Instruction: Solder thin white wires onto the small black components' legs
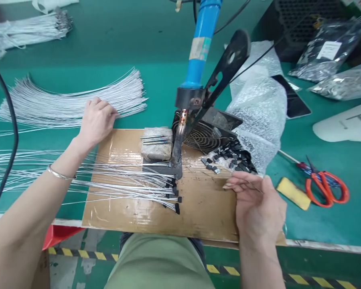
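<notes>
White wires (57,105) lie in a fanned bundle on the green tabletop (161,84), under the left hand (98,118); could tangle if one gets pulled out crosswise. Black-tipped wires (138,188) reach onto the cardboard sheet (204,216); the left forearm (61,168) crosses above and could drag them out of line. Blue-handled heating tool (200,60) points its metal nozzle (178,145) down near their ends; if hot, stray fingers or wires could scorch. Black connectors (237,156) sit loose by the bubble wrap (258,108); a right-hand bump could scatter them.

Left hand: arm extended forward, back up, fingers curled together; can't tell if a wire is pinched. Right hand (258,206): fingers half bent, pointing left, thumb apart; thin dark strand (250,184) crosses them, grip unclear.
</notes>
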The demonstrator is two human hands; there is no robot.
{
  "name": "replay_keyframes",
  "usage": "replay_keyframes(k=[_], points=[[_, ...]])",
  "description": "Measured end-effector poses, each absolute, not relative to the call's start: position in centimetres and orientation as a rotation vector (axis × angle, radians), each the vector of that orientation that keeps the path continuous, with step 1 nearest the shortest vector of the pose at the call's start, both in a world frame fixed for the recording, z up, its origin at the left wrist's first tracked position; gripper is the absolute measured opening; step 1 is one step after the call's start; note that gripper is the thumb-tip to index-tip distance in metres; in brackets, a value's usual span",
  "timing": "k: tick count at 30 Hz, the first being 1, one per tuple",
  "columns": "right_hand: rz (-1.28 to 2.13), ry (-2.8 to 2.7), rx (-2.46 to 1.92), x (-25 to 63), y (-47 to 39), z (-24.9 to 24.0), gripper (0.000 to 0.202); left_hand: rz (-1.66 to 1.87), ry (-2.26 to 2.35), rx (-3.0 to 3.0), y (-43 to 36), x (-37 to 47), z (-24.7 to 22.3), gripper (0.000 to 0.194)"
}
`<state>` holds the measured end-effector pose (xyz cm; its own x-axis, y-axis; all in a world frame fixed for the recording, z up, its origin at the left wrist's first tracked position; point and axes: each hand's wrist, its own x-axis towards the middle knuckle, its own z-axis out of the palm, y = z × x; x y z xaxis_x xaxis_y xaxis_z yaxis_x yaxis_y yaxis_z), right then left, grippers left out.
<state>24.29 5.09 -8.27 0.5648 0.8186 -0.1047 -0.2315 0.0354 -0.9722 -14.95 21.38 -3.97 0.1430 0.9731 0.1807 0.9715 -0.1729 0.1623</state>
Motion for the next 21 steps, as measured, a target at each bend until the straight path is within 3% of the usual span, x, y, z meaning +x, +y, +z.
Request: replay_keyframes(k=[6,12,18,21], points=[[0.886,-0.594,-1.284,24.1,5.0,-8.2,0.040,0.685,1.991,2.176,18.5,-15.1,-0.7,0.031],[0.900,-0.629,-1.265,24.1,5.0,-8.4,0.039,0.919,1.918,1.972,16.2,-13.9,0.6,0.029],[0.885,-0.649,-1.269,24.1,4.9,-8.5,0.042,0.984,1.909,1.884,13.9,-12.9,2.9,0.019],[0.856,-0.692,-1.289,23.7,4.1,-8.3,0.044,0.849,1.854,1.853,11.8,-13.5,4.4,0.017]])
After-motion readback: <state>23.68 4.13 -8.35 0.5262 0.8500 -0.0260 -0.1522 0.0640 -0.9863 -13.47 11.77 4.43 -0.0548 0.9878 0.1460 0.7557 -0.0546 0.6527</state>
